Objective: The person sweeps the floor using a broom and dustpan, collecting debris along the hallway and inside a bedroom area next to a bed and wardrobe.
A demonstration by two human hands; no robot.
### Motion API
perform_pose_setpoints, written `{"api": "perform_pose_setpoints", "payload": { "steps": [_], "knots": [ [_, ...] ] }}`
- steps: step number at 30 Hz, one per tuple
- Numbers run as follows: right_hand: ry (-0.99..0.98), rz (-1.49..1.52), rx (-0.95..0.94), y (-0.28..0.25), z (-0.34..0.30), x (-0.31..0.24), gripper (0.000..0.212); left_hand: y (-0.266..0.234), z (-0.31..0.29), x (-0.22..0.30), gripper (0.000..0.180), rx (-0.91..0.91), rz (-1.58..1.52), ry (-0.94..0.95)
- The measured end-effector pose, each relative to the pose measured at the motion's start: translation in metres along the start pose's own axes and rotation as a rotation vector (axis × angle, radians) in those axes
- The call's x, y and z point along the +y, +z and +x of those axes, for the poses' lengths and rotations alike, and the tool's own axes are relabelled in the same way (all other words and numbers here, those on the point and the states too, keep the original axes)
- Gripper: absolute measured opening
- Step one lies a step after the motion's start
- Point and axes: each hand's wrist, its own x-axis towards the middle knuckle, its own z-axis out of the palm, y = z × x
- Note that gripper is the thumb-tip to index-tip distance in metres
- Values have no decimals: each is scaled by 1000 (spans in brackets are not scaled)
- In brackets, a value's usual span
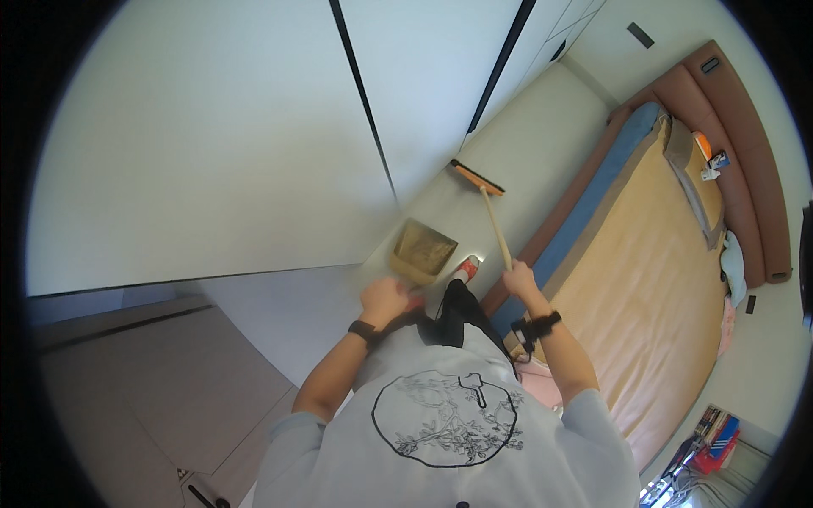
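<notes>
My right hand (518, 278) is wrapped round the pale stick of a broom (496, 227). Its orange head with dark bristles rests on the floor near the wardrobe. My left hand (384, 301), slightly blurred, is closed just behind a yellowish-brown dustpan (426, 251) and seems to grip its handle, which the hand hides. The dustpan is held low, to the left of the broom. What lies inside it is too blurred to tell.
A white wardrobe (254, 144) with dark handle strips rises ahead and to the left. On the right stands a bed (644, 279) with a tan cover and brown headboard (745, 169). Pale floor (542, 127) runs between them. My red shoe (467, 268) is close beside the dustpan.
</notes>
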Motion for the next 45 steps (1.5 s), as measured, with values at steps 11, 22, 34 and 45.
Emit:
{"api": "perform_pose_setpoints", "payload": {
  "steps": [11,22,34,45],
  "knots": [
    [74,-60,-289,28,9,-45,37,-10,-13,-5,20,39,-13,-69],
    [-168,-276,-216,51,-42,44,55,8,8,-20,19,-10,-46,-18],
    [-50,46,-29,31,-87,71,38,8,31,-20,19,-23,-28,20],
    [107,93,142,27,-25,3,27,-23,-6,-4,18,-28,-24,-31]
  ]
}}
